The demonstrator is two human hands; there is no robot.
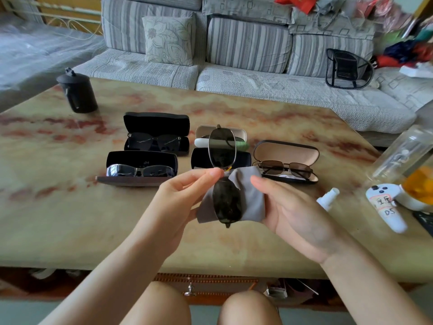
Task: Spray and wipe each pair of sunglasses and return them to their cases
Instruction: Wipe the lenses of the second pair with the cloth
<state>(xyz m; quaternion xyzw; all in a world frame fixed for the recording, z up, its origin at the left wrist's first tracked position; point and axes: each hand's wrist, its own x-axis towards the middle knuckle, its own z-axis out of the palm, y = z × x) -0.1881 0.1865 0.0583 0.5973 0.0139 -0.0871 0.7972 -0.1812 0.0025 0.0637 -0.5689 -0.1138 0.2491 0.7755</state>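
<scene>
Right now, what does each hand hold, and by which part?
The left hand pinches the sunglasses at the bridge, between the two lenses. The right hand holds the grey cloth by its right side, behind the lower lens.

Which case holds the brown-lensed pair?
The rightmost case, tan-lined: its wire-framed pair has brown lenses. The back-left pair and front-left pair are dark grey.

1. Metal-framed sunglasses [222,148]: dark lenses, stood on end, lower lens against the grey cloth [251,198].
2. I count three open cases, each holding a pair: back-left black case [156,121], front-left case [140,158], beige-lined case [285,151] at right.
3. Centre black case [243,158] and pale case [237,132] behind it: both partly hidden.
4. White spray bottle [328,198]: lying far right.
</scene>
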